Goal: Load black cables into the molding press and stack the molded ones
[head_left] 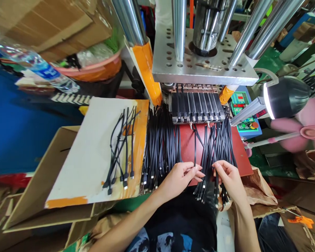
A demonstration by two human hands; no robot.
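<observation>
While my left hand [186, 176], lower centre of the frame, has thumb and fingers closed narrowly on one black cable [195, 150], my right hand [228, 176], just right of it, pinches a second cable [214, 150] between thumb and forefinger. Between my hands: loose cables [201, 190], connector ends towards the bottom of the frame. Beneath, centre: one red work surface [187, 140]. Right of centre: one dense cable bundle [227, 143]. Just left of centre: another bundle [161, 143], black, strands laid side by side. Centre-left: one white board [86, 147], orange-edged, bearing several crossed cables [126, 150]. Upper centre: one black mould block [198, 106], ribbed, under a drilled metal plate [162, 68]. Right: one control panel [243, 105]; one lamp [288, 96], lit; one pink fan [311, 132], blades blurred. Upper left: one clear bottle [42, 66], blue label, tilted, beside a pink basin [102, 71].
</observation>
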